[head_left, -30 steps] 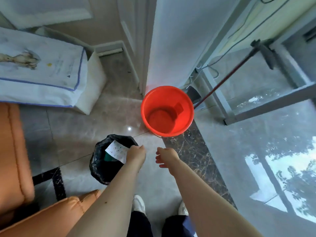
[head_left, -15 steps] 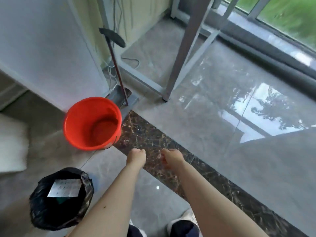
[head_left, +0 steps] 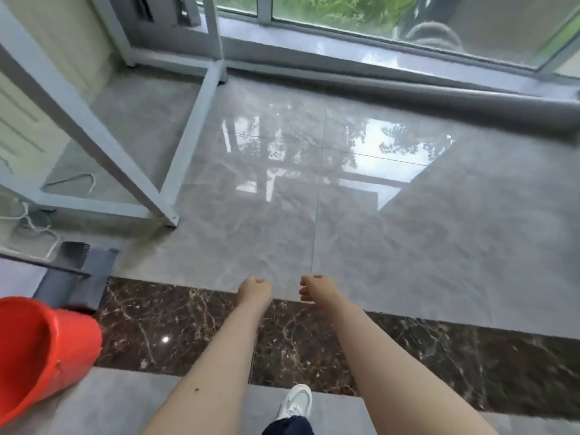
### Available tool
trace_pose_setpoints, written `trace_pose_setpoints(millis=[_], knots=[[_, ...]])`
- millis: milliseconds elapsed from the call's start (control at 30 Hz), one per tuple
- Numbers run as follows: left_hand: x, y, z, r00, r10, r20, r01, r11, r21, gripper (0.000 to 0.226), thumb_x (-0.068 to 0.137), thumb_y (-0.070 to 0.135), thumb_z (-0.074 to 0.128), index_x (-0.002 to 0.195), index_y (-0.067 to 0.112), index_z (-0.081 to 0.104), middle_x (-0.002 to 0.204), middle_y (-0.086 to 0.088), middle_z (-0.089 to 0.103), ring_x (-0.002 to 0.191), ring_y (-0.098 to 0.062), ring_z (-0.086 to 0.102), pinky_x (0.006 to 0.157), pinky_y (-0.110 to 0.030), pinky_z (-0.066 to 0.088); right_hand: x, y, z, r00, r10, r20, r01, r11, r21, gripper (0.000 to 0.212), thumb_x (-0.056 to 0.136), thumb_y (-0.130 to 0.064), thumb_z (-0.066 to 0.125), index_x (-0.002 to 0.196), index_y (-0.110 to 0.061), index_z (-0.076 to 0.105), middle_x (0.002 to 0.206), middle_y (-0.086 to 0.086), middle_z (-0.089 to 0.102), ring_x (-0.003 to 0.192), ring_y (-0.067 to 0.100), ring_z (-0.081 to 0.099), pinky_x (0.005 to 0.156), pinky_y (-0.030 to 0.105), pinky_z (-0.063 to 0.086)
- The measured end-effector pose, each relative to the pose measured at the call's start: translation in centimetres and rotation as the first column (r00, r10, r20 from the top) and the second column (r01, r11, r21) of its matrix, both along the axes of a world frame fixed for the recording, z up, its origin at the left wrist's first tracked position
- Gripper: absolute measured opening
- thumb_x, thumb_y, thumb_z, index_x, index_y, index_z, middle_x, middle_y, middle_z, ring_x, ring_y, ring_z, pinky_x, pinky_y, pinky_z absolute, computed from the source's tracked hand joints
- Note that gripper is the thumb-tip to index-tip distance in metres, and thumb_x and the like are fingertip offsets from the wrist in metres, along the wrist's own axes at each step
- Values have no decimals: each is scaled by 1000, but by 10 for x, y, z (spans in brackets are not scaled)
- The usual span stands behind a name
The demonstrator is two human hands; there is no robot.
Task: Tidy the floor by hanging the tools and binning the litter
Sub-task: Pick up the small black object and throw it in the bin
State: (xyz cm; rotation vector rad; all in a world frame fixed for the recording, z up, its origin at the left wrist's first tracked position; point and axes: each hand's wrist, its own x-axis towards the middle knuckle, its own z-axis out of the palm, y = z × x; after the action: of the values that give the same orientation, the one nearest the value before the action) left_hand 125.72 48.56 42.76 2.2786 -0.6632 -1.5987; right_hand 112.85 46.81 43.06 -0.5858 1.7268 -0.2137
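While you walk, read these lines from your feet outward.
Shoe: one white shoe (head_left: 295, 401) stands on the grey floor (head_left: 423, 246), just before the dark marble strip (head_left: 314, 334).
Hands: your left hand (head_left: 253, 289) and right hand (head_left: 315, 287) hang above the edge of the strip, both loosely curled and holding nothing.
Bucket: the orange bucket (head_left: 40, 350) stands at your left.
Tools: a grey flat tool head (head_left: 75, 274) lies on the floor behind the bucket, with a dark thin handle going out of view to the left. I judge it is the next thing to hang.
Litter: no litter and no bin are visible.
Advice: turn left, take the handle near its middle, lift it clear of the bucket and the white cables (head_left: 34, 221).
Far: the metal frame (head_left: 188, 136), then the window sill.
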Motion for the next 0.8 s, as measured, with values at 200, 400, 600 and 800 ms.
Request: trace_pose_setpoints(millis=[200,400,600,800], knots=[[-114,-56,3,992,-128,-16,127,990,-55,27,92,11,42,65,11,43,75,-12,47,75,-23,45,66,-29,33,-115,-30,10,986,-165,-20,165,986,-18,17,92,-14,44,107,-12,53,68,1,53,57,10,48,51,22,35],[-208,-99,2,960,-278,-34,273,955,-117,20,92,12,44,73,11,49,82,-10,50,79,-23,48,69,-29,36,-201,-52,13,933,-359,15,359,933,-38,9,91,-9,44,97,-11,50,65,3,50,53,10,46,44,18,28],[-296,-149,-5,893,-447,-52,438,890,-128,25,89,10,42,64,14,40,71,-9,43,73,-22,42,60,-29,31,-281,-81,5,852,-522,-33,521,853,-37,11,91,-11,46,81,-12,50,61,4,46,50,15,41,49,22,27],[-372,-206,-12,804,-587,-92,575,808,-132,20,90,11,41,71,12,40,78,-9,41,77,-22,41,67,-34,31,-348,-118,8,754,-655,-54,650,755,-83,11,92,-9,45,91,-9,55,70,8,45,52,16,40,49,21,28]])
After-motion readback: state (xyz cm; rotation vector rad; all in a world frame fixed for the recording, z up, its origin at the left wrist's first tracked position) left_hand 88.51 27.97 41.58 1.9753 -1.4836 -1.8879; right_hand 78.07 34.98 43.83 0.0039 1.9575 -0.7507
